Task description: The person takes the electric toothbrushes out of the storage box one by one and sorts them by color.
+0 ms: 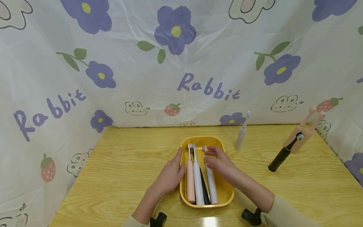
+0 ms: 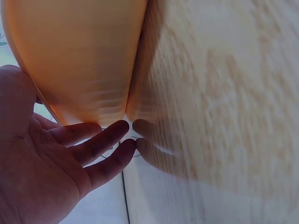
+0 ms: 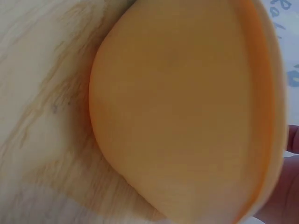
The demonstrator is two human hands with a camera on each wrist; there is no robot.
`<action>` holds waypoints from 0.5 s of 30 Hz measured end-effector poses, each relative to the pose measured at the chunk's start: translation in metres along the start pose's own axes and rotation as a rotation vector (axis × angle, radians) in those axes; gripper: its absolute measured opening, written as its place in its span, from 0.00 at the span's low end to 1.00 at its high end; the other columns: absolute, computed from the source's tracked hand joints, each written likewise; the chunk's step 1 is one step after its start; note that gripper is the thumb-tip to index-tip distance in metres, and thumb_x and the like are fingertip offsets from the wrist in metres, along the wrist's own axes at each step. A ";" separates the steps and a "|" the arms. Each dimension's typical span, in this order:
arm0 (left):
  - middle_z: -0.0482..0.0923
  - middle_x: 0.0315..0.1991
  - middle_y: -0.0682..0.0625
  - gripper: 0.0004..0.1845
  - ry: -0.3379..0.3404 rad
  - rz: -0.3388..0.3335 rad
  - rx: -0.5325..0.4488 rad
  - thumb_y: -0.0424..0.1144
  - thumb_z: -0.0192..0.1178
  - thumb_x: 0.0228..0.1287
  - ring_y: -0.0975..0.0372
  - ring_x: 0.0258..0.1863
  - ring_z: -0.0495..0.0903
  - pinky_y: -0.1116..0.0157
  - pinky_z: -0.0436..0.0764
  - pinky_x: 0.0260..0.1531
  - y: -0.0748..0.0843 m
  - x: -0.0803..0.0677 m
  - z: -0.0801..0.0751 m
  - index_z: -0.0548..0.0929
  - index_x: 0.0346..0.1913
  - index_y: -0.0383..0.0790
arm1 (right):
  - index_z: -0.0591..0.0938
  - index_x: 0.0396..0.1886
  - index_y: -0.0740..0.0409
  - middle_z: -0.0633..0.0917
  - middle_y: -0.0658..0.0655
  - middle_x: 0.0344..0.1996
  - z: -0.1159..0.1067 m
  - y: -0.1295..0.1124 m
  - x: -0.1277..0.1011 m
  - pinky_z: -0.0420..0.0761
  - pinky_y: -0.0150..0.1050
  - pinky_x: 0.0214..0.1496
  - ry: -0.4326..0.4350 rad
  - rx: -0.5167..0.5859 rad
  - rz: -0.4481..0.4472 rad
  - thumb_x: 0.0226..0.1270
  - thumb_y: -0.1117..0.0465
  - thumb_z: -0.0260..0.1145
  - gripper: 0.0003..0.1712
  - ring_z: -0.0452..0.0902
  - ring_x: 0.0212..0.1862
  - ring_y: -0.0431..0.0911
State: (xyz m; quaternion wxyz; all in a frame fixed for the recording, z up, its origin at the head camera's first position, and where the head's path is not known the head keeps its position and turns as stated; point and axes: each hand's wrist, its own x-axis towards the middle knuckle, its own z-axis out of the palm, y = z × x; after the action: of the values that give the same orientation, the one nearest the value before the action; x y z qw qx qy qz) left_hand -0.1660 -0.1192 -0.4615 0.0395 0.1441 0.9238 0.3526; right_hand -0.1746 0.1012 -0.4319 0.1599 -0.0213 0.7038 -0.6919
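Note:
A yellow plastic basket stands on the wooden table with several electric toothbrushes lying lengthwise in it. On the left inside is a pink toothbrush, beside it a white toothbrush, then a black toothbrush, partly covered. Another white toothbrush lies to the right. My left hand holds the basket's left wall, thumb at the rim and fingers along the outside. Over the basket's right side, my right hand has its fingers loosely spread at the right white toothbrush's neck, hiding part of it.
Upright on the table to the right stand a white toothbrush, a black toothbrush and two pink toothbrushes. A printed cloth hangs behind the table and along its sides.

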 end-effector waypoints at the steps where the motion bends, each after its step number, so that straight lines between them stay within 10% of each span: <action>1: 0.64 0.74 0.34 0.36 0.001 0.000 -0.002 0.39 0.47 0.80 0.55 0.37 0.79 0.53 0.75 0.54 0.000 0.000 0.000 0.47 0.82 0.30 | 0.58 0.74 0.76 0.68 0.77 0.67 0.001 0.001 0.002 0.75 0.54 0.64 -0.009 0.023 0.001 0.71 0.67 0.60 0.37 0.75 0.61 0.63; 6: 0.62 0.75 0.34 0.36 0.006 -0.004 -0.006 0.39 0.48 0.80 0.52 0.59 0.76 0.50 0.73 0.62 0.001 0.000 0.000 0.48 0.82 0.30 | 0.55 0.73 0.79 0.70 0.77 0.63 0.009 0.008 0.010 0.79 0.51 0.60 -0.065 0.109 0.035 0.71 0.69 0.57 0.37 0.79 0.53 0.54; 15: 0.62 0.75 0.34 0.36 0.004 -0.017 -0.009 0.39 0.48 0.81 0.52 0.58 0.77 0.51 0.74 0.59 0.000 0.000 0.001 0.47 0.82 0.31 | 0.57 0.74 0.77 0.81 0.71 0.55 0.014 0.009 0.022 0.80 0.45 0.57 -0.086 0.167 0.138 0.76 0.65 0.55 0.34 0.81 0.47 0.48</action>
State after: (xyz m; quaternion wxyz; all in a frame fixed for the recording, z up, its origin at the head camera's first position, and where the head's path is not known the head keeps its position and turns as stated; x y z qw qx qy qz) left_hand -0.1658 -0.1185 -0.4622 0.0413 0.1356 0.9233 0.3569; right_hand -0.1901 0.0826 -0.4447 0.2386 0.0110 0.6358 -0.7340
